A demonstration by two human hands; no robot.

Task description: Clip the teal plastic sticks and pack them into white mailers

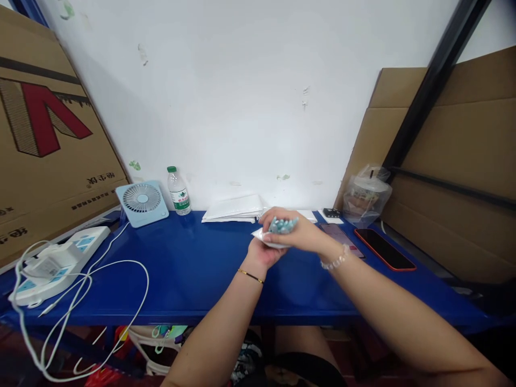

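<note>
Blue workbench (193, 279): runs the width of the head view against a scuffed white wall (242, 80), with flattened cardboard (48, 134) leaning at both ends.

Left hand (262, 251): raised just above the middle of the bench, fingers closed from below on a white packet (264, 237); a thin dark band (250, 276) circles the wrist.

Right hand (298, 231): crossed over the left and touching it, fingers curled down around a cluster of teal pieces (282, 224); a bead bracelet (334, 262) sits on the wrist.

Teal pieces: bunched in the right hand's grip, directly above the white packet and clear of the bench top; too small to say what they are.

Step in hand: by the look of it, the handful is poised at the packet, neither tipped in nor set down.

What the next move calls for: as a judgement, a steady packet held under the cluster and a slow loosening of the fingers, since loose pieces could scatter across the bench.

Left end: a pale blue desk fan (142, 201), a water bottle (178, 192) just beside it, and a power strip (60, 263) trailing a white cable (100, 279).

Back and right: a stack of white sheets (236, 208) by the wall, two phones (385, 249) lying flat, and a bagged drink cup (366, 196).
</note>
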